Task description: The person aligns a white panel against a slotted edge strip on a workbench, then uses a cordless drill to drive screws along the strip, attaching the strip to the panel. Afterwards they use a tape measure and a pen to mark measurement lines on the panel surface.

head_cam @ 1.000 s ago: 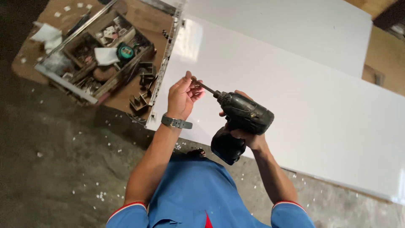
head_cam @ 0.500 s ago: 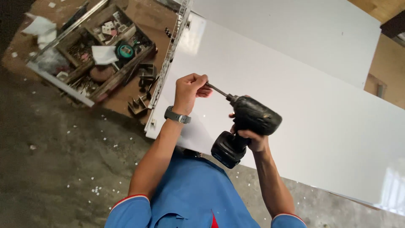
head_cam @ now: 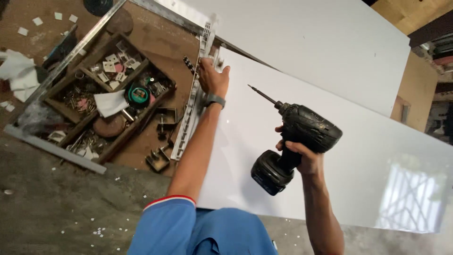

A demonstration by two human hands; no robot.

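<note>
One cordless drill [head_cam: 296,141] sits in the right hand's [head_cam: 302,158] closed grip; left hand [head_cam: 212,78] clasps one white rail [head_cam: 196,94] over two panels [head_cam: 330,156].

You wear a blue short-sleeved shirt [head_cam: 207,231]; its left sleeve cuff [head_cam: 169,201] is trimmed red and white. A dark wristwatch [head_cam: 215,100] bands your left wrist.

White panel [head_cam: 330,156] mostly bare; wooden parts tray [head_cam: 101,101] crowds left w/ hardware.

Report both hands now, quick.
Left hand: closed on the metal rail.
Right hand: closed on the cordless drill.
</note>
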